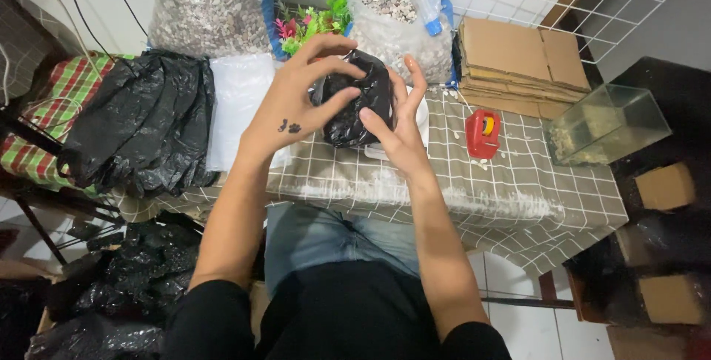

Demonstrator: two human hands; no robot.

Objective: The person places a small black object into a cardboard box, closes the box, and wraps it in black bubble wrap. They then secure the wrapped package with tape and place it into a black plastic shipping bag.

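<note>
A bulging black plastic bag [361,104] stands on the checked tablecloth [511,182], over a white container [423,119] whose edge shows behind it. My left hand [300,101] wraps around the bag's left side and top, fingers spread over it. My right hand [400,119] presses against the bag's right side, fingers pointing up. Both hands grip the bag between them.
A pile of flat black bags [141,123] and clear bags [241,104] lies left. Large sacks of gravel [211,12] and plastic plants [311,19] stand behind. A red tape dispenser [483,132], stacked cardboard [518,64] and a small glass tank [603,123] sit right.
</note>
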